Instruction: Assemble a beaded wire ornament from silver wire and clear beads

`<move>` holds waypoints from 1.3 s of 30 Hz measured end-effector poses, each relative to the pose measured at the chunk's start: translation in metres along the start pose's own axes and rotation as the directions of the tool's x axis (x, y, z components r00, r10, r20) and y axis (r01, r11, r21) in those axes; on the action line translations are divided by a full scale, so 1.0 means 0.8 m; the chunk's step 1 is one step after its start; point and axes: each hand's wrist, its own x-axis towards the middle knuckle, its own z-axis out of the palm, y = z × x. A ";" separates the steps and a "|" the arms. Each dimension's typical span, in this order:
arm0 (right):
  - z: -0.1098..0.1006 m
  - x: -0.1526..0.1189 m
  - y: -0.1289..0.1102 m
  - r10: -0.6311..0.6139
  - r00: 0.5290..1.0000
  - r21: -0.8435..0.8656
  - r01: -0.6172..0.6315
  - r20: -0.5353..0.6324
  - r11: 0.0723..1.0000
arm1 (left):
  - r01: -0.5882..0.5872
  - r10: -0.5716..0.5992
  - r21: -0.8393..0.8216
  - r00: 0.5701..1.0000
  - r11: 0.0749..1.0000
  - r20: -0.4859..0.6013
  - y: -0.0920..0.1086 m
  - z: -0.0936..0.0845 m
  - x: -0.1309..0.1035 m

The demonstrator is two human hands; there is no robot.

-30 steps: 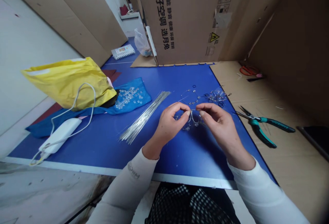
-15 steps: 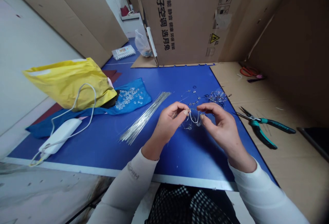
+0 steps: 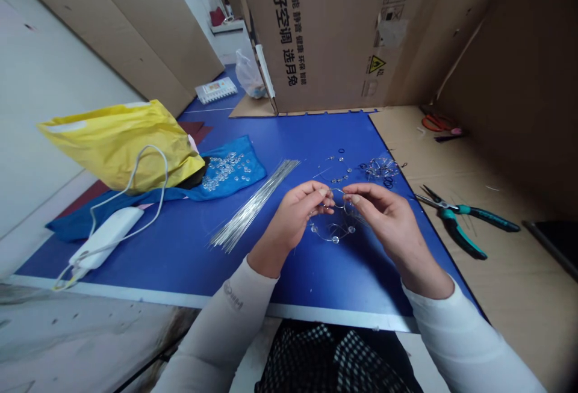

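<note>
Between my hands is a small ring of thin wire with clear beads point(image 3: 335, 239) hanging from its lower side. My left hand point(image 3: 303, 209) pinches the wire on the left with thumb and fingertips. On the right, thumb and forefinger of my right hand point(image 3: 383, 212) are closed on the same wire. Just beyond my fingers, another loop of beaded wire point(image 3: 349, 170) lies on the blue table. Left of my left hand is a bundle of straight silvery wires point(image 3: 257, 203). The wire's ends are too fine to make out.
Pliers with green-black handles point(image 3: 456, 215) lie on cardboard at the right, below red-handled scissors point(image 3: 437, 122). A tangle of wire pieces point(image 3: 382, 168) sits near the table's right edge. Clear beads point(image 3: 226, 170) rest on blue cloth beside a yellow bag point(image 3: 130, 146). A white power strip point(image 3: 108, 236) lies left.
The beaded wire has turned between my fingers, so its beads now hang lower and wider apart. My left fingers have shifted their pinch on it.
</note>
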 end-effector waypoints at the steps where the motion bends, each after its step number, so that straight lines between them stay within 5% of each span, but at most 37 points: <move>1: 0.000 0.000 0.000 -0.004 1.000 -0.006 0.004 -0.014 1.000 | -0.007 0.007 0.002 1.000 1.000 -0.006 0.000 0.000 0.000; 6: 0.001 -0.001 -0.004 -0.140 0.989 -0.159 0.132 -0.037 0.978 | -0.108 0.110 0.063 0.994 0.992 -0.025 0.002 0.002 0.000; 12: 0.002 -0.005 -0.010 -0.310 0.947 -0.328 0.320 0.086 0.889 | -0.249 0.263 0.202 0.964 0.947 -0.044 0.000 -0.001 -0.002; 21: 0.000 -0.006 -0.005 -0.284 0.954 -0.207 0.298 0.095 0.932 | -0.350 0.407 0.431 0.912 0.832 -0.045 0.009 0.002 -0.009; 30: -0.002 -0.006 -0.011 -0.063 0.998 0.022 0.063 0.023 0.998 | -0.240 0.260 0.232 0.964 0.943 -0.056 0.002 0.003 -0.004; 39: -0.001 -0.004 -0.009 -0.014 1.000 0.111 0.015 -0.010 0.994 | -0.076 0.076 0.025 0.997 0.997 -0.016 -0.001 -0.001 0.002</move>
